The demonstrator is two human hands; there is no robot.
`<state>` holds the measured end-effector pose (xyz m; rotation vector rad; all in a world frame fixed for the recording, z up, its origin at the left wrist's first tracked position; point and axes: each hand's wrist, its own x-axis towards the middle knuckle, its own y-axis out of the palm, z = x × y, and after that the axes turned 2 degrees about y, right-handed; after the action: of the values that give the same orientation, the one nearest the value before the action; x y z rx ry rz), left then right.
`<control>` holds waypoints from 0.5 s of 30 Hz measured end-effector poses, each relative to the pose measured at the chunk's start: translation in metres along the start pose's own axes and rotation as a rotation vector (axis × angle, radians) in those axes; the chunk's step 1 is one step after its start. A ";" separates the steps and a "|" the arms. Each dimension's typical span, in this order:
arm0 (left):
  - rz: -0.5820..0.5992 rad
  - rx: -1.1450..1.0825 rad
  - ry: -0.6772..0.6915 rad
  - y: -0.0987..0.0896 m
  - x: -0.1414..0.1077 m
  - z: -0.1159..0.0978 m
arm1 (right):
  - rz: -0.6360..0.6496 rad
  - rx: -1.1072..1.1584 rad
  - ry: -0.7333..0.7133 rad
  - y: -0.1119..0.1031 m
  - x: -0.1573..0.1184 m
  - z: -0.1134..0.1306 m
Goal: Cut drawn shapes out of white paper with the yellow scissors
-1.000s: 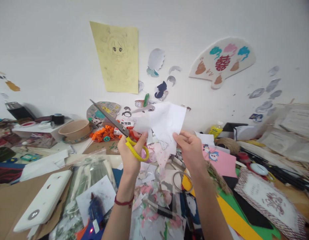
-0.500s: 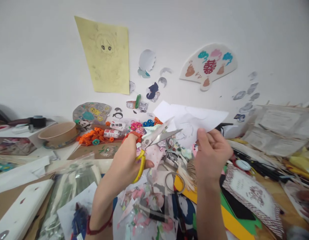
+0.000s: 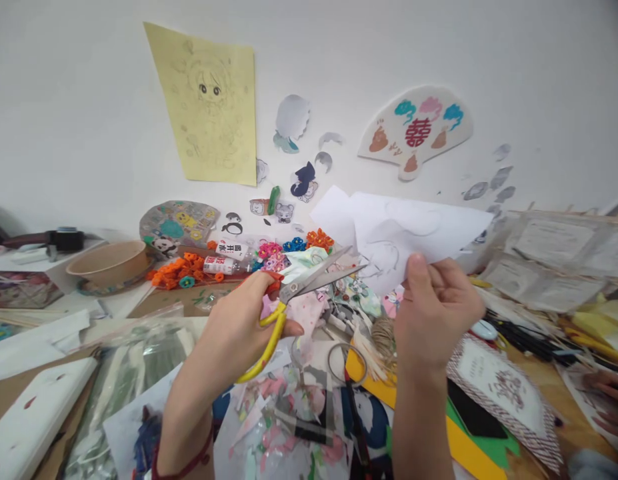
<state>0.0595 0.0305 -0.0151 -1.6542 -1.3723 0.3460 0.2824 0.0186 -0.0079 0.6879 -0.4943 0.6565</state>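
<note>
My left hand (image 3: 241,330) is closed round the handles of a pair of scissors (image 3: 289,293) with orange-red and yellow grips. The blades stand partly apart and point right, their tips by the left edge of a white sheet of paper (image 3: 423,223). Grey pencil lines run across the sheet, which has a cut or fold at its left side. Pinched at its lower edge, the paper is held up in the air by my right hand (image 3: 439,307), between thumb and fingers.
Below my hands lies a clear bag of paper scraps (image 3: 283,400), with a second pair of scissors (image 3: 349,367) beside it. Plastic bottles (image 3: 229,257), orange pipe-cleaner flowers (image 3: 176,270) and a round box (image 3: 109,263) stand toward the wall. Another person's hand (image 3: 609,397) is at the right edge.
The paper has moved right and spread wider to view, with my right hand moving right too. The scissors' blades have closed somewhat and now lie further toward the paper's edge.
</note>
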 end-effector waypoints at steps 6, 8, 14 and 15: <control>0.028 -0.128 0.063 0.009 0.004 -0.003 | 0.072 0.004 0.055 0.002 -0.011 0.009; 0.000 -0.143 0.089 0.011 0.004 -0.004 | 0.102 -0.025 0.088 0.002 -0.015 0.012; 0.003 -0.111 0.085 0.005 0.000 -0.005 | 0.123 -0.128 0.008 0.002 -0.018 0.014; 0.004 -0.109 0.077 0.004 -0.001 -0.005 | 0.122 -0.127 -0.002 0.001 -0.018 0.014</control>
<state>0.0649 0.0278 -0.0156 -1.7408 -1.3513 0.2110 0.2664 0.0028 -0.0085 0.5420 -0.5781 0.7330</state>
